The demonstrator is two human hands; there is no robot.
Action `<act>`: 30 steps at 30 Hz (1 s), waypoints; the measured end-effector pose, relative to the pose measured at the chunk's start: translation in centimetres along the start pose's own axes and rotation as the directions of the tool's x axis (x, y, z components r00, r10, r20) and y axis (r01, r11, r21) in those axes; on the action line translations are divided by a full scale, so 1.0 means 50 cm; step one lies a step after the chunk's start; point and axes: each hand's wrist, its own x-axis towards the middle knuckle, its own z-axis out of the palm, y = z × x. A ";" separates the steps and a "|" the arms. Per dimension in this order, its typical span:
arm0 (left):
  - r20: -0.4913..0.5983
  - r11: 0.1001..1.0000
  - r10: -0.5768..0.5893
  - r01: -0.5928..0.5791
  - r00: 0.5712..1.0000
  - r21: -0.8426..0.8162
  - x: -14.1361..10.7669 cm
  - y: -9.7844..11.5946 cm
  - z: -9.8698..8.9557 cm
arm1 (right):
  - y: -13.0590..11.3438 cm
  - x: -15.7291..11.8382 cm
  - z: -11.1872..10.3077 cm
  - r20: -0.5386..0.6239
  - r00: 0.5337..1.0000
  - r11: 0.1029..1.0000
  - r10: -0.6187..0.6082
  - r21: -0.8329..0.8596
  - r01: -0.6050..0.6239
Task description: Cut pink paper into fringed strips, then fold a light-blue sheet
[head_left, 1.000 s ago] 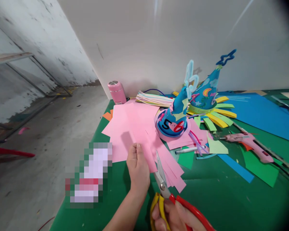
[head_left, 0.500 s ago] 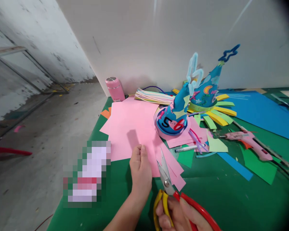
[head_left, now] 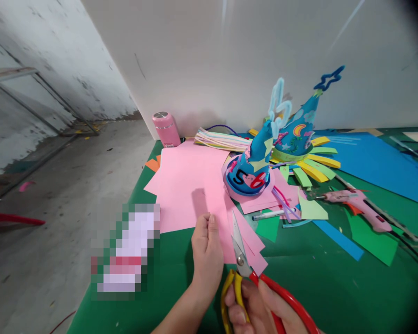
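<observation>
My left hand (head_left: 208,250) is closed on a piece of pink paper (head_left: 228,232), thumb on top. The paper slopes down beside the fingers and overlaps a larger pink sheet (head_left: 184,176) lying flat. In my right hand (head_left: 254,304) are scissors (head_left: 240,260) with one yellow-wrapped and one red handle. Their blades point away from me at the paper's right side and look nearly closed. Smaller pink pieces (head_left: 252,243) lie just right of the blades. Beyond them stands a blue cone hat (head_left: 251,162) bearing the numbers 5 and 6.
A second cone hat (head_left: 296,134) with yellow and green strips stands behind. To the right lie a pink glue gun (head_left: 358,204), a pen (head_left: 270,215) and blue card (head_left: 376,162). A pink bottle (head_left: 166,130) and paper strips (head_left: 223,140) are at the back. A blurred item (head_left: 128,250) lies left.
My left hand has shifted slightly right and toward me with the pink paper. The scissor blades, spread apart earlier, have come together at the paper's side.
</observation>
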 end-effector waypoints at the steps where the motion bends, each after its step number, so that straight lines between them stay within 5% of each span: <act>1: 0.000 1.000 -0.003 0.003 1.000 -0.002 -0.001 -0.001 -0.001 | 0.000 0.000 0.000 -0.002 1.000 1.000 0.000 -0.002 0.000; 18: 0.074 0.993 -0.093 0.098 0.993 -0.067 -0.015 -0.008 -0.011 | 0.005 -0.002 0.009 -0.050 0.995 0.996 -0.084 -0.039 0.082; 30: 0.118 0.988 -0.136 0.143 0.984 -0.052 -0.031 -0.009 -0.017 | 0.004 0.008 -0.039 -0.012 0.999 0.999 -0.042 -0.034 0.042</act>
